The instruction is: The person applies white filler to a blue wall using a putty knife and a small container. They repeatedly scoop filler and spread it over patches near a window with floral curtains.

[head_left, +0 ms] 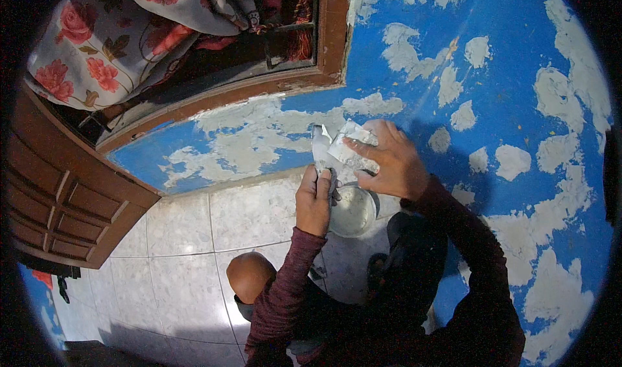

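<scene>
My left hand (313, 201) is closed round the lower end of a putty scraper (320, 148), whose pale, smeared blade points up toward the wall. My right hand (394, 163) grips a flat, roughly rectangular piece coated in white putty (353, 148), fingers spread across its top and right edges. The two tools meet or overlap; whether their edges touch is hard to tell. Just below both hands, a round tub (372, 219) with off-white putty inside stands on the floor, its far rim partly covered by my fingers.
Ahead and to the right, the blue wall (421, 117) carries many grey-white putty patches. A brown window frame (259, 85) with a floral curtain (107, 49) is at upper left, above a brown panelled door (71, 198). Pale tiles (178, 227) cover the floor. My bent knee (251, 276) is near the left forearm.
</scene>
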Tool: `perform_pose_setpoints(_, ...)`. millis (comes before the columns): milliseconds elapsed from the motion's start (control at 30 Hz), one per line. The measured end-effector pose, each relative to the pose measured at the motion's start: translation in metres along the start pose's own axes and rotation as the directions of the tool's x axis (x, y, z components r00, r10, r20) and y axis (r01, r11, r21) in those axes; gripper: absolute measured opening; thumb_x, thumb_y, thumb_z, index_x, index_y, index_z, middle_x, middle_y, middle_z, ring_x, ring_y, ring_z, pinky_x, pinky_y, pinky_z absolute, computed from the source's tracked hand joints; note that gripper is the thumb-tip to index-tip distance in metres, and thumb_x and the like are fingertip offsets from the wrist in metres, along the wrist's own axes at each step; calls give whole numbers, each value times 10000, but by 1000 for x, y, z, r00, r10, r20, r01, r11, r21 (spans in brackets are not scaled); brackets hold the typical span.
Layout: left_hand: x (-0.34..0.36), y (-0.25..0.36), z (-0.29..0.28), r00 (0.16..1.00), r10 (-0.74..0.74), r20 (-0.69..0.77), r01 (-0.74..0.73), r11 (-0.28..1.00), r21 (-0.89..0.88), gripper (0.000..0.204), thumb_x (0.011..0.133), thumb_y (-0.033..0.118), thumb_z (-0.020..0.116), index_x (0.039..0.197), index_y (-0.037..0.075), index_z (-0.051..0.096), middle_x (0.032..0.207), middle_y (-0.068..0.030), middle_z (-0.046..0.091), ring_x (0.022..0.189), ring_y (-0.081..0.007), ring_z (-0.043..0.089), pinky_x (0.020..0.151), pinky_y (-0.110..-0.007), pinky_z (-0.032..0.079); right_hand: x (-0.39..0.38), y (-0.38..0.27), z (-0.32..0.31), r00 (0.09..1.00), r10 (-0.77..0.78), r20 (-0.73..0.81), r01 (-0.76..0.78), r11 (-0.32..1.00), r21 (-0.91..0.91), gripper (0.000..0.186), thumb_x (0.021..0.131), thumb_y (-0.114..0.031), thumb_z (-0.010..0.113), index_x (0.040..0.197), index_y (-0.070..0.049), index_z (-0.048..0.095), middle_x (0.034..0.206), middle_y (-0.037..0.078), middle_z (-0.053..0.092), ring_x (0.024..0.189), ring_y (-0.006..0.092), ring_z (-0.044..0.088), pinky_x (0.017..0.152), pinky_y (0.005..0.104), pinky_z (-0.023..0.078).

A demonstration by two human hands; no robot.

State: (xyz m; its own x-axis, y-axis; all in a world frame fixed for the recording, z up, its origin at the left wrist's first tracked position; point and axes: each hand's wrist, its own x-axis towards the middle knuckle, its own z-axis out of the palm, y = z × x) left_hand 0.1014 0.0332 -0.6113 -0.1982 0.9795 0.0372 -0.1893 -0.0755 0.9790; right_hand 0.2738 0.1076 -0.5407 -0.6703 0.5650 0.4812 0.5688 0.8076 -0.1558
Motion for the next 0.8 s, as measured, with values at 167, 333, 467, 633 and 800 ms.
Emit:
perform_pose_setpoints(167,-4,-19,-2,938,341,-62,-295,879,375,226,1000,243,465,1040,35,544,840,-47,609,676,-90,529,600,-248,436,-20,10,1,986,21,164,-5,995,-96,592,650,-306,767,1208,-146,653,1114,198,564,1051,378,532,906,458,428)
perform_pose_setpoints(333,-3,16,-6,994,32,-104,-40,996,-76,254,992,280,479,972,34,538,723,-25,540,594,-105,518,528,-256,429,-22,66,-25,917,195,349,-234,970,72,596,707,-419,750,1229,-149,644,1058,191,630,1059,329,585,969,444,429)
perform_pose_setpoints(467,3,20,-7,998,20,-64,-30,988,-154,225,990,253,478,995,34,528,717,-48,571,573,-119,546,517,-262,449,47,81,-109,974,226,12,-201,841,502,615,779,-327,704,1327,-93,550,1114,124,624,1020,232,599,890,340,493)
perform_pose_setpoints(633,-1,30,-3,999,38,1,-38,998,-53,209,995,209,471,990,8,531,750,-38,568,612,-109,528,555,-265,433,131,67,-201,886,210,-414,25,869,494,719,804,-398,669,1371,-3,472,1268,153,569,1131,218,567,955,358,469)
perform_pose_setpoints(800,6,29,-5,998,-35,45,40,993,-114,228,993,221,493,1031,-1,530,777,-55,588,634,-118,543,578,-263,445,189,69,-251,785,-26,-618,184,964,194,647,804,-363,665,1339,-28,521,1194,129,608,1098,201,583,926,323,460)
